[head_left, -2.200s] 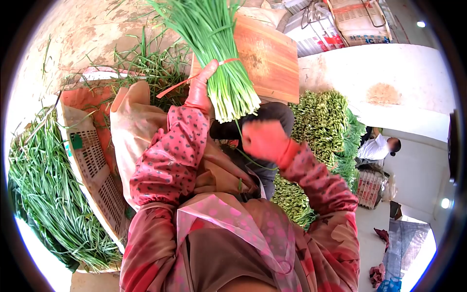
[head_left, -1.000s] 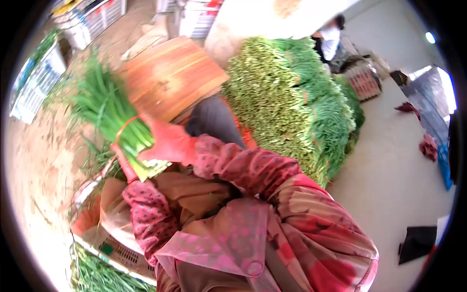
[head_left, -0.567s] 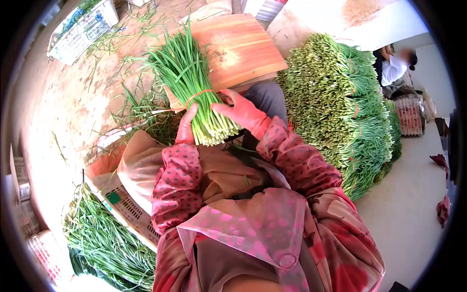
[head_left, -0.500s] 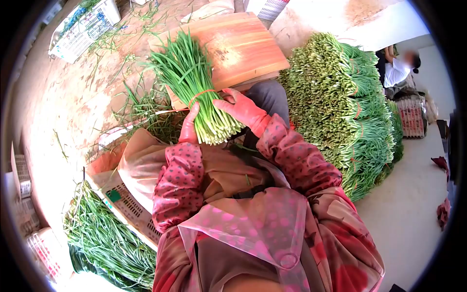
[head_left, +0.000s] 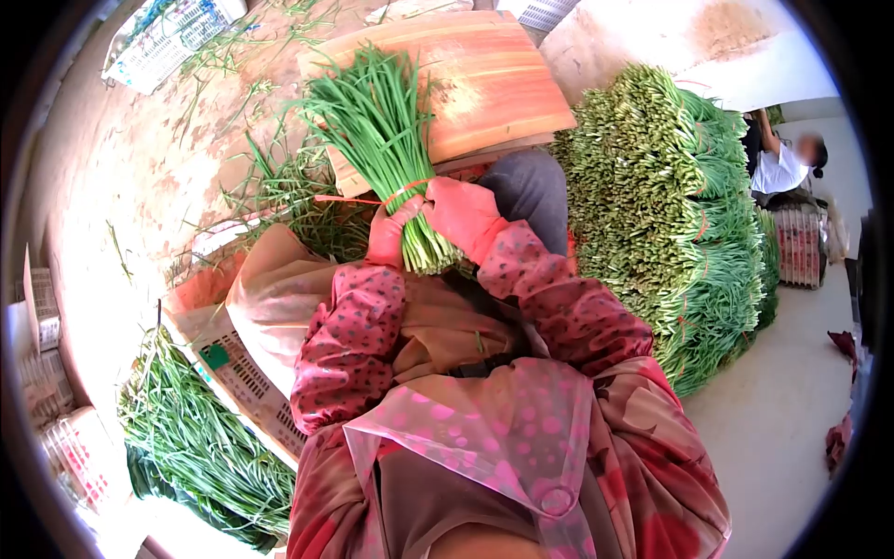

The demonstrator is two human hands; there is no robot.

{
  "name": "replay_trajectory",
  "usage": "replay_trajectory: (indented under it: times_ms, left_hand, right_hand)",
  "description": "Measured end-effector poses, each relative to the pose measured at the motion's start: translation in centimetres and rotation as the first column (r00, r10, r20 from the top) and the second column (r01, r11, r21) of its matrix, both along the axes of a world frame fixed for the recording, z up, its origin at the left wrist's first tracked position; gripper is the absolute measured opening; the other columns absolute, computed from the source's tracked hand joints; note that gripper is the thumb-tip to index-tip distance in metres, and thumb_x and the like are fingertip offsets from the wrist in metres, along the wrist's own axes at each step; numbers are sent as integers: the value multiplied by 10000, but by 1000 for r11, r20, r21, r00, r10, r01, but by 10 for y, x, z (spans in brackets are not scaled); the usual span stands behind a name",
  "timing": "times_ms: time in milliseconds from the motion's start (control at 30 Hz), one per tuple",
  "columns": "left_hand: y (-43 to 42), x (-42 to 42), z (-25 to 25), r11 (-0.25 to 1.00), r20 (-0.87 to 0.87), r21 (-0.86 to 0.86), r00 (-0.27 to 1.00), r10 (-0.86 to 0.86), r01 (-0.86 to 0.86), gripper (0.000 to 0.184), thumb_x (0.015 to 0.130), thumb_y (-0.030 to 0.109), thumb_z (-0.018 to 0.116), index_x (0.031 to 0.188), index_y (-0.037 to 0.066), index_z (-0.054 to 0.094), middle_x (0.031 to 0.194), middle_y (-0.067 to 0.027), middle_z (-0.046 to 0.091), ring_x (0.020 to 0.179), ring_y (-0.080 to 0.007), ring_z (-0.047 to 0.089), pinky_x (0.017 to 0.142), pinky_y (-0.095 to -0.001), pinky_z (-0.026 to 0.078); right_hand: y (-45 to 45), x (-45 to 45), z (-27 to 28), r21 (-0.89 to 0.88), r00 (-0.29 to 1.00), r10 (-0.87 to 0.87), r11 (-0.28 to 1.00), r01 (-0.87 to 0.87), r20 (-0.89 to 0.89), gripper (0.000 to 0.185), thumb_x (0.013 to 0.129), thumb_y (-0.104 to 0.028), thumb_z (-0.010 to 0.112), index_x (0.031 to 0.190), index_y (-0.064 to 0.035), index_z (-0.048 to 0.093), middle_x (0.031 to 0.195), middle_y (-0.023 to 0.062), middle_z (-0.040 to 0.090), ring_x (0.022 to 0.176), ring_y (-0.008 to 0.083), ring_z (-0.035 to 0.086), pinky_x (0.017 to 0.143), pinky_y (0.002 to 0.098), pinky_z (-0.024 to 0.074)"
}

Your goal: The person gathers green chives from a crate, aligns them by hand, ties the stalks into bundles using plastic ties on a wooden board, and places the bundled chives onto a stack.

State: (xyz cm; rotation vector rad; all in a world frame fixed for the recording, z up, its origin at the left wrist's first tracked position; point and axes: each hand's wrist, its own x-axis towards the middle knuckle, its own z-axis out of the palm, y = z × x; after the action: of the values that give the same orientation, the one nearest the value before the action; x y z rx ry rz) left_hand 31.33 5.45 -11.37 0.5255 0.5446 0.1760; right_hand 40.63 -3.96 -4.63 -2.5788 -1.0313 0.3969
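A bunch of garlic chives [head_left: 377, 116] leans with its leaves on a wooden board [head_left: 498, 79] and its pale cut stems toward me. An orange tie [head_left: 349, 199] circles the stems, one end sticking out to the left. My gloved left hand [head_left: 391, 235] is closed around the left side of the stems, just below the tie. From the right, my gloved right hand [head_left: 459, 216] presses against the stems with its fingers curled in at the tie. Its fingertips are partly hidden, so whether they pinch the tie itself is unclear.
A tall stack of tied chive bunches [head_left: 643, 177] stands at my right. Loose chives fill a crate [head_left: 247, 396] at lower left. Scattered leaves [head_left: 307, 200] lie left of the board. A white basket [head_left: 177, 42] is at the far left; another person [head_left: 780, 168] sits at far right.
My right hand has closed from spread fingers onto the stems at the tie. The tie's loose end now points further left. The whole view has shifted slightly.
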Motion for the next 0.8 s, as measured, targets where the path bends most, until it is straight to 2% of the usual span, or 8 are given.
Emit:
replay_trajectory:
  times_ms: [233, 333, 467, 533, 600, 700, 767, 800]
  left_hand:
    - [1, 4, -20, 983, -15, 184, 1000, 11, -8, 359, 832, 74, 678, 1160, -20, 567, 989, -117, 666, 839, -224, 661, 761, -352, 545]
    - [3, 1, 4, 997, 110, -77, 994, -23, 31, 368, 850, 111, 665, 1186, -4, 570, 1009, -112, 670, 851, -228, 665, 768, -360, 554]
    - [7, 4, 2, 992, 211, -107, 976, -43, 67, 423, 900, 223, 604, 1263, 14, 542, 1070, -92, 663, 905, -211, 660, 788, -342, 553]
    - [6, 7, 3, 960, 276, -256, 960, -39, 113, 450, 896, 261, 610, 1271, 22, 537, 1057, -98, 665, 896, -231, 668, 803, -372, 561]
    - [9, 7, 23, 990, 317, -119, 948, -34, 75, 416, 893, 228, 618, 1254, 33, 552, 1075, -94, 656, 928, -225, 656, 837, -374, 547]
    - [5, 4, 14, 969, 268, -238, 963, -1, 67, 467, 895, 280, 621, 1278, 29, 531, 1100, -108, 649, 936, -239, 657, 840, -384, 549]
    - [7, 4, 7, 989, 301, -135, 954, -19, 62, 451, 912, 293, 595, 1277, 34, 532, 1133, -107, 636, 970, -233, 643, 860, -380, 536]
    - [6, 3, 6, 991, 277, -121, 961, -22, 58, 445, 919, 293, 583, 1278, 35, 532, 1138, -106, 634, 976, -233, 641, 862, -382, 534]
  right_hand:
    - [-24, -15, 17, 121, 982, 134, 986, -118, -131, 160, 831, -230, 617, 829, -71, 630, 772, 135, 657, 735, 351, 646, 650, 430, 517]
    - [-48, -49, 50, 239, 906, 316, 938, -252, -282, 157, 834, -207, 669, 818, -63, 608, 722, 112, 641, 668, 289, 651, 607, 366, 515]
    - [-75, -57, 101, 201, 715, 386, 921, -334, -583, 194, 851, -231, 683, 825, -54, 608, 695, 79, 638, 620, 199, 643, 577, 329, 506]
    - [-81, -58, 111, 122, 652, 198, 980, -160, -732, 211, 869, -249, 685, 840, -52, 618, 703, 44, 641, 609, 111, 612, 552, 289, 489]
    - [-78, -54, 101, 58, 633, -18, 993, 100, -774, 200, 884, -231, 678, 916, -46, 609, 756, 29, 654, 582, 78, 594, 527, 243, 470]
    - [-78, -47, 90, 141, 760, -29, 977, 158, -649, 200, 888, -216, 669, 945, -39, 595, 773, 37, 657, 578, 95, 605, 516, 238, 472]
    - [-81, -47, 97, -71, 386, -234, 917, 393, -892, 193, 887, -197, 666, 944, -32, 583, 783, 55, 658, 577, 105, 606, 509, 235, 476]
    - [-83, -48, 95, -83, 378, -244, 915, 395, -893, 193, 887, -197, 666, 944, -32, 583, 783, 55, 658, 577, 105, 606, 509, 235, 476]
